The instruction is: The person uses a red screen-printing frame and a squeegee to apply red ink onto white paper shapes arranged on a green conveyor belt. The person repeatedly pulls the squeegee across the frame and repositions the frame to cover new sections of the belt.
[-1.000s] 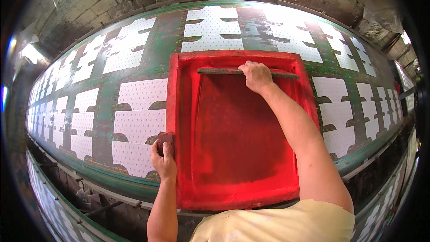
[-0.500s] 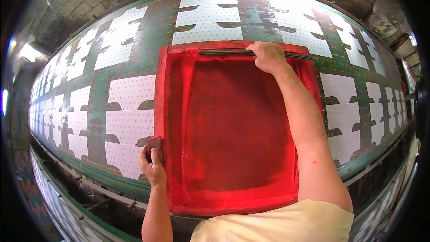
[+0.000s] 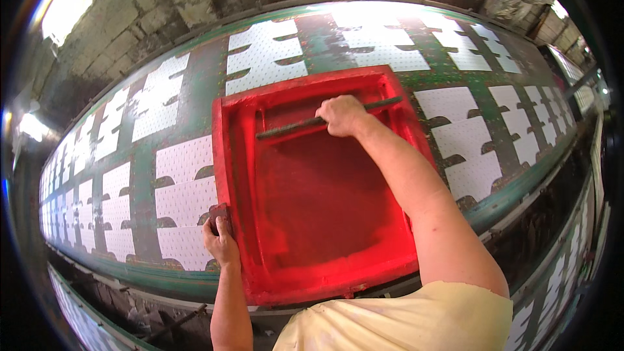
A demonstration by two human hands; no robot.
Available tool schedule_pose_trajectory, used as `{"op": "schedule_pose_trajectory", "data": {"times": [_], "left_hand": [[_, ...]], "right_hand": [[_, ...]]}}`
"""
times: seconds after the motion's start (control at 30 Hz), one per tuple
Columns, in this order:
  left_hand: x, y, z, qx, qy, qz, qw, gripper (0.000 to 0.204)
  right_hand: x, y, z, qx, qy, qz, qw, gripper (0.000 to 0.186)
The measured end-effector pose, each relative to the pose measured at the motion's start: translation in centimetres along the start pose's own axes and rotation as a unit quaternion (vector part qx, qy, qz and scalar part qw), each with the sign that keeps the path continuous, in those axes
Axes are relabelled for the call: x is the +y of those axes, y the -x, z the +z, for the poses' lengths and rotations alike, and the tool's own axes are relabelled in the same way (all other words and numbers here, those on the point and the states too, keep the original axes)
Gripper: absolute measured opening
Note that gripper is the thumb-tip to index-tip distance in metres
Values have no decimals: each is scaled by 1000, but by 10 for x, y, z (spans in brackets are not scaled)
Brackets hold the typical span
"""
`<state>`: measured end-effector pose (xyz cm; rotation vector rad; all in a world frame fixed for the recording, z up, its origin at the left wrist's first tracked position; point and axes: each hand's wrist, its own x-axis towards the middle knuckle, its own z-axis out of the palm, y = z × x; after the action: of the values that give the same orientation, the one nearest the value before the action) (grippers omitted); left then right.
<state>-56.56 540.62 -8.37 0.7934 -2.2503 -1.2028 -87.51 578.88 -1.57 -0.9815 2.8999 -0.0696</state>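
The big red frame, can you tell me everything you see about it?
The frame has four sides, with raised edges coated in red. Inside, shiny bright red borders a flat, darker red middle. It is slightly turned over the green table; I can't tell whether it lies flat. The left hand holds a dark block at its left side. The right hand grips a dark bar slanting across its far part.

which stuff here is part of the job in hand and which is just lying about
Apparently in use:
- dark bar, gripped by the right hand
- red frame
- dark block at its left edge, held by the left hand
- green table beneath

Seemingly just about:
- crumpled clear plastic, upper right
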Motion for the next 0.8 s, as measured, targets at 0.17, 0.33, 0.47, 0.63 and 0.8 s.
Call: {"op": "schedule_pose_trajectory", "data": {"times": [0.17, 0.33, 0.47, 0.63, 0.8], "left_hand": [[-4, -2, -1, 6, -29, 33, 999, 44], [-8, -5, -2, -7, 0, 23, 1000, 48], [-10, -6, -3, -17, -12, 27, 999, 54], [-12, -11, 0, -22, -7, 23, 999, 60], [-15, -10, 0, -29, 15, 22, 999, 53]], "right_hand": [[-55, 69, 3, -30, 3, 13, 999, 34], [-118, 144, 5, -38, -9, 16, 999, 33], [-163, 202, 5, -35, -34, 26, 998, 39], [-212, 269, 9, -29, -55, 38, 997, 40], [-244, 314, 17, 23, -43, 14, 999, 33]]}}
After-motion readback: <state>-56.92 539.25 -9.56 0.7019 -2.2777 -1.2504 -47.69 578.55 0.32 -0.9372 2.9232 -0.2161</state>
